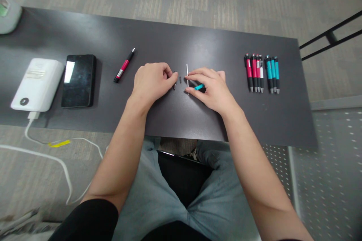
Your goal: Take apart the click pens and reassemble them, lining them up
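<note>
Two bare hands sit close together over the dark table [186, 124]. The left hand [154, 81] pinches a dark pen part [175, 81] between thumb and forefinger, a hold that seems suited to something so slim. The right hand [210, 86] spreads thumb and fingers along a white refill [187, 69], perhaps to steady it; whether they clamp it, one cannot tell. A teal barrel [199, 87] sits under that palm, likely tucked there to free the fingertips. Teal pens [273, 73] lie well apart, side by side, apparently for order.
</note>
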The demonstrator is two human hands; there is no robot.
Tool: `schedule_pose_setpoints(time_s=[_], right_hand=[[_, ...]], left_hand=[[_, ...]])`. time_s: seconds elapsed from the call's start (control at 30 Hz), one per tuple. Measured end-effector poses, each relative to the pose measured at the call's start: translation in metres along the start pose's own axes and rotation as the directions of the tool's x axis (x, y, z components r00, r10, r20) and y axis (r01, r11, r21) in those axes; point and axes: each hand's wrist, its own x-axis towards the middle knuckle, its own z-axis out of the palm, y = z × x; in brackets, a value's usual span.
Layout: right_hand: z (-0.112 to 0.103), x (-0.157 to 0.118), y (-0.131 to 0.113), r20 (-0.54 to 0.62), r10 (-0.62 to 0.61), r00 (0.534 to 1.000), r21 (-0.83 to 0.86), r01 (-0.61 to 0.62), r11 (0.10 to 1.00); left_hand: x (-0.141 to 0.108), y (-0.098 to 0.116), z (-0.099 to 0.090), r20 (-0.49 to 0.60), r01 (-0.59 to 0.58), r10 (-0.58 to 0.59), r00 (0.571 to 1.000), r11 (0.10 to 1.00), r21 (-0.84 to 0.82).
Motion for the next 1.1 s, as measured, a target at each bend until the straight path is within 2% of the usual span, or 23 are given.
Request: schedule_pose_setpoints(time_s=[0.13,0.3,0.43,0.57,0.77,1.1], right_hand=[[-0.001,-0.001,-0.002,-0.003,-0.002,1.000,-0.008,0.002,1.000],[-0.003,-0.004,0.003,-0.035,0.007,0.999,0.010,-0.007,1.000],[-0.004,-0.006,0.014,-0.153,0.028,0.988,0.085,-0.015,0.996],[-0.013,-0.008,0.023,-0.238,0.131,0.962,0.148,-0.097,0.984],[-0.026,-0.012,0.034,-0.143,0.115,0.983,0.161,-0.091,0.983],[-0.033,-0.018,0.040,-0.148,0.134,0.980,0.222,-0.099,0.970]], left_hand=[[0.001,-0.008,0.004,-0.036,-0.052,0.050,0.998,0.998,-0.046],[0.000,-0.007,0.001,-0.022,-0.029,0.028,0.999,0.998,-0.049],[-0.001,-0.004,-0.004,0.023,0.016,-0.014,1.000,0.997,-0.071],[0.001,-0.008,-0.003,0.000,0.019,-0.019,1.000,0.994,-0.112],[0.004,-0.016,0.003,-0.065,0.006,-0.015,0.998,0.992,-0.124],[0.005,-0.016,0.004,-0.078,-0.004,-0.006,0.997,0.993,-0.121]])
